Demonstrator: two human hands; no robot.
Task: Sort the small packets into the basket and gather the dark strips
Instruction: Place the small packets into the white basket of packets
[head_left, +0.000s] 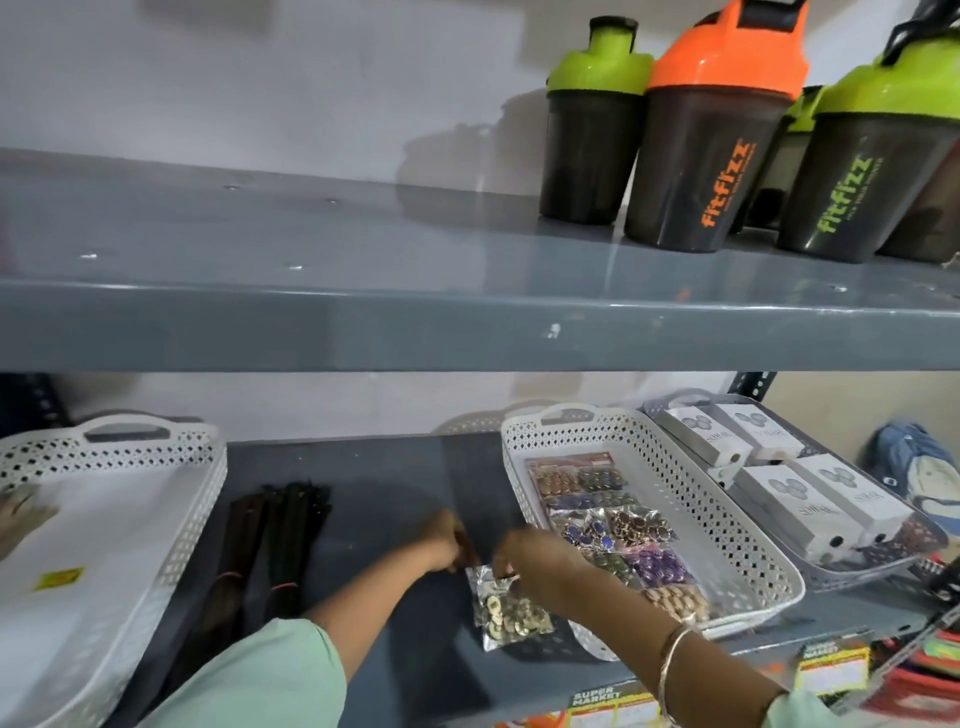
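A clear packet of gold-coloured beads (506, 613) lies on the grey shelf, just left of the white perforated basket (769, 566). My left hand (447, 540) and my right hand (530, 561) both pinch its top edge. Several small packets of coloured beads (613, 525) lie inside that basket. Two bundles of dark strips (270, 545), each tied with a thin red band, lie on the shelf further left.
A second white perforated basket (171, 525) holding a white sheet stands at the far left, with another person's hand (21, 512) on it. A clear tray of white boxes (789, 467) sits at the right. Shaker bottles (717, 130) stand on the upper shelf.
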